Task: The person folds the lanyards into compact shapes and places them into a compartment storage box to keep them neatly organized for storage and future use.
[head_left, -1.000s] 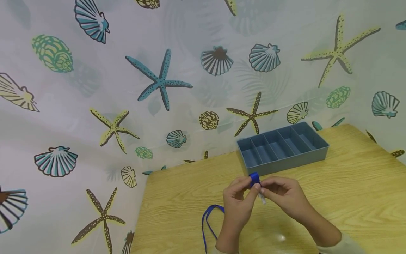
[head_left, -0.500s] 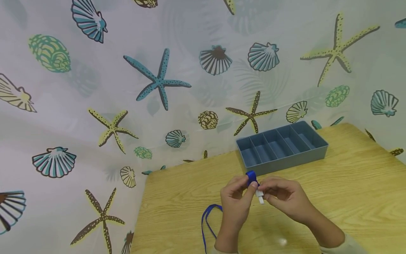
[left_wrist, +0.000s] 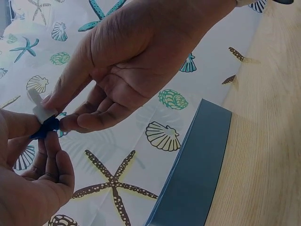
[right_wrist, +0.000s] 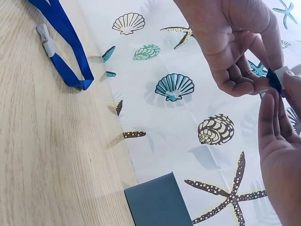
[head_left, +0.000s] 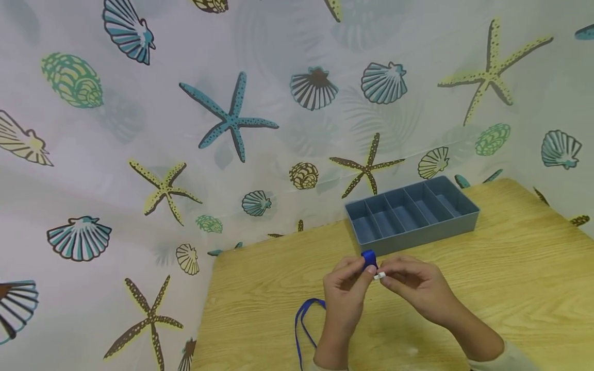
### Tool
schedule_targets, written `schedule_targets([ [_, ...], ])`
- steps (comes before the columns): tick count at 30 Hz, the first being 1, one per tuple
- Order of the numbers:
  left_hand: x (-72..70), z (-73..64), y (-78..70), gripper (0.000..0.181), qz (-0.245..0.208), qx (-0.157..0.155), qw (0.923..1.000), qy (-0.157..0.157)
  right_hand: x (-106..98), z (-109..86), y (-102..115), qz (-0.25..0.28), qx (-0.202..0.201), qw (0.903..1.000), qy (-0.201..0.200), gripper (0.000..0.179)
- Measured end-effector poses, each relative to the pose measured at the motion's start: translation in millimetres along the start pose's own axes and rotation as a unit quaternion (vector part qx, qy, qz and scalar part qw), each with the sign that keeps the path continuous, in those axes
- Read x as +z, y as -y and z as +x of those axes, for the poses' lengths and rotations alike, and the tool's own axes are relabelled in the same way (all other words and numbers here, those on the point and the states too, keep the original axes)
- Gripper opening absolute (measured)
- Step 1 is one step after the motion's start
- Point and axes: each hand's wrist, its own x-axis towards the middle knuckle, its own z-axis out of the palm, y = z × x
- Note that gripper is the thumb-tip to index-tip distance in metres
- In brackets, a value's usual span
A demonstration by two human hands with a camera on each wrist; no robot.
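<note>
Both hands meet near the front of the tray. My left hand pinches a blue ribbon whose folded loop stands up above the thumb. My right hand holds a small white plastic clip at the ribbon's end between thumb and fingertips. In the left wrist view the white clip sticks up from the bunched blue ribbon, with fingers of both hands around it. Its exact fastening is hidden by the fingers.
A blue lanyard strap with a white buckle lies on the wooden table, left of the hands. Whether it joins the held ribbon is hidden. Behind the hands stands a grey-blue divided tray, against a shell-patterned curtain.
The white clip, partly covered and pointing down a second ago, came into view hanging, then turned up between the right fingertips. The left hand keeps its pinch on the ribbon.
</note>
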Motion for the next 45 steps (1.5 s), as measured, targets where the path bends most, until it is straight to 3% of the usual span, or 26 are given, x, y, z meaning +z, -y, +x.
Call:
schedule_targets([
  [4,1.8,-0.9,-1.7,0.026,-0.022,-0.025,0.9994,0.003,1.0,0.8,-1.0,0.03,-0.02,0.9993,-0.013,0.036],
  [8,2.3,-1.4,0.1,0.026,-0.028,-0.003,0.9994,0.018,3.2,2.5,-1.5,0.07,-0.055,0.9957,-0.026,0.036],
  [11,1.9,-1.5,2.8,0.026,-0.027,0.018,0.999,0.032,5.8,1.8,-1.1,0.063,-0.04,0.996,-0.049,0.034],
  [15,1.3,-2.1,2.4,0.028,-0.008,0.011,0.9991,0.039,11.2,0.6,0.3,0.059,-0.019,0.9951,-0.078,0.031],
  [22,0.3,-4.2,1.1,0.032,0.045,-0.002,0.9976,0.052,20.4,3.6,-0.7,0.09,-0.042,0.9885,-0.114,0.026],
  [28,4.3,-7.6,-2.5,0.035,0.085,-0.058,0.9931,0.056,22.5,1.8,-2.6,0.086,0.008,0.9856,-0.146,0.018],
  [31,6.5,-8.8,-2.8,0.036,0.101,-0.063,0.9913,0.054,23.5,1.3,-2.2,0.096,0.02,0.9835,-0.152,0.018],
  [38,10.6,-10.2,4.1,0.035,0.151,-0.012,0.9881,0.028,25.6,2.0,-1.6,0.115,0.055,0.9778,-0.166,0.03],
  [45,12.7,-10.6,8.0,0.032,0.165,-0.004,0.9863,-0.007,25.1,2.0,-4.6,0.073,0.105,0.978,-0.165,0.023],
])
